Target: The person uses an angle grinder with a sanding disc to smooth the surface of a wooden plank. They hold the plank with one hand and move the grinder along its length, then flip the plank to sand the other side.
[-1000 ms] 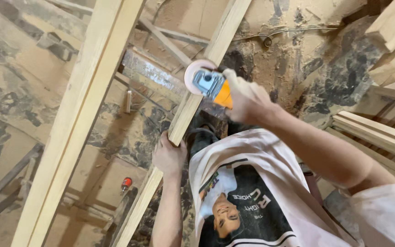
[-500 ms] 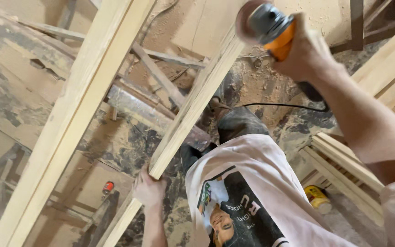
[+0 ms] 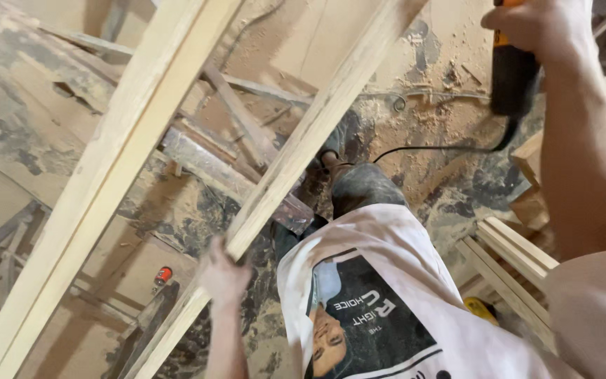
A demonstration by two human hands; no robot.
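My left hand (image 3: 223, 275) grips a long pale wooden batten (image 3: 303, 144) that runs diagonally from lower left to the top of the view. My right hand (image 3: 538, 24) is raised at the top right and holds an orange and black angle grinder (image 3: 512, 81) by its body; the disc end is out of view above. Its black cable (image 3: 429, 149) trails down toward the floor. A second, wider pale wooden beam (image 3: 106, 182) runs parallel on the left, apart from both hands.
The floor below is covered in sawdust, with loose wood scraps and a metal bar (image 3: 233, 184). Stacked timber lengths (image 3: 510, 263) lie at the right, with a yellow can (image 3: 482, 309) beside them. A small red-tipped tool (image 3: 163, 275) lies at lower left.
My right hand has lifted the grinder off the batten, up and to the right, so its disc left the view. My left hand slid lower along the batten.
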